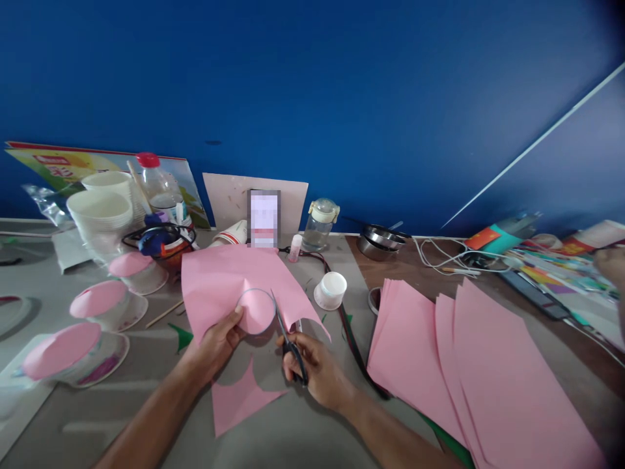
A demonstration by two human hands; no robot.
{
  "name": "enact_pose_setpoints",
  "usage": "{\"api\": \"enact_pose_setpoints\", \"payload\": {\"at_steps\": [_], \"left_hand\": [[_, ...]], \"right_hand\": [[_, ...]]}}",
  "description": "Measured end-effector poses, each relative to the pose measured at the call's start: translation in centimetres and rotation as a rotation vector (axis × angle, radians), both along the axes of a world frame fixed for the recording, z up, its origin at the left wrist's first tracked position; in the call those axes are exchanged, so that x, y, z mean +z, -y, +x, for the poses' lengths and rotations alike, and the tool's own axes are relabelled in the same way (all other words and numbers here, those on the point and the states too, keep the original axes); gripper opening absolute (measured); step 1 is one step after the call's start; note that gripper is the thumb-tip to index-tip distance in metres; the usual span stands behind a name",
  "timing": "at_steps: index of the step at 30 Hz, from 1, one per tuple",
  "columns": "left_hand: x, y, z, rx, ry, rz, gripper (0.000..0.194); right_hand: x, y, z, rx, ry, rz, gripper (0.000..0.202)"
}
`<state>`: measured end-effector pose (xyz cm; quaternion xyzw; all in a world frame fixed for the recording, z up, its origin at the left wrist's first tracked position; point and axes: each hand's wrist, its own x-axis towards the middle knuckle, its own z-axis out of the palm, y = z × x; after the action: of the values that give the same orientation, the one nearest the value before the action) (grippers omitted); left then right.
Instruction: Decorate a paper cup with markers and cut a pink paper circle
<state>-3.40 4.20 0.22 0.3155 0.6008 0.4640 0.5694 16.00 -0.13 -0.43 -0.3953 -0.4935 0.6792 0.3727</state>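
My left hand [225, 333] pinches a large sheet of pink paper [215, 280] near a round outline drawn on it. That circle [258, 311] is partly cut free along its lower edge. In my right hand [312, 365] is a pair of scissors [294, 358] with black handles, its blades at the right side of the circle. A cut-off pink scrap [241, 397] with curved edges lies on the table below the hands. To the left stand several paper cups with pink paper tops, one of them a pink-topped cup [63, 352] nearest me.
A stack of pink sheets [508, 371] covers the right front. A small white paper cup [331, 290], a glue stick [295, 249] and a water jar [321, 225] stand behind. Stacked paper cups [100, 212] and a red-capped bottle [156, 182] are at the back left.
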Motion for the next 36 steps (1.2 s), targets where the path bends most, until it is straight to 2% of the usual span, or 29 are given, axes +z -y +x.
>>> {"api": "enact_pose_setpoints", "payload": {"at_steps": [3,6,8,11,13,17,22,29,32,36], "left_hand": [[-0.4,0.0,-0.6,0.020,0.188,0.033,0.013],[-0.9,0.2,-1.4,-0.010,0.194,0.056,0.007],[-1.1,0.4,-2.2,-0.014,0.157,0.064,0.010],[-1.3,0.5,-3.1,-0.002,0.102,0.082,0.026],[-1.3,0.5,-3.3,0.007,0.087,0.080,0.027],[-1.2,0.2,-3.0,0.001,0.146,0.046,0.015],[-1.3,-0.1,-2.4,-0.005,0.234,0.028,0.003],[-1.1,0.0,-2.3,0.025,0.297,0.010,0.006],[-0.6,0.1,-2.2,0.023,0.264,-0.003,0.004],[0.2,0.2,-1.9,0.052,0.260,-0.037,0.013]], "right_hand": [[-0.1,-0.1,0.2,0.020,-0.018,-0.033,0.049],[0.0,-0.2,0.4,0.055,-0.022,-0.056,0.052],[0.1,-0.2,0.5,0.075,-0.033,-0.071,0.053],[-0.2,-0.2,0.5,0.073,-0.071,-0.072,0.053],[-0.5,-0.1,0.5,0.067,-0.091,-0.057,0.051],[-1.0,0.1,0.4,0.072,-0.109,-0.032,0.050],[-0.6,0.2,0.4,0.080,-0.094,-0.063,0.046],[-0.4,0.2,0.5,0.093,-0.101,-0.038,0.044],[-0.5,0.3,0.4,0.075,-0.113,-0.015,0.043],[-0.9,0.4,0.3,0.084,-0.112,-0.020,0.038]]}}
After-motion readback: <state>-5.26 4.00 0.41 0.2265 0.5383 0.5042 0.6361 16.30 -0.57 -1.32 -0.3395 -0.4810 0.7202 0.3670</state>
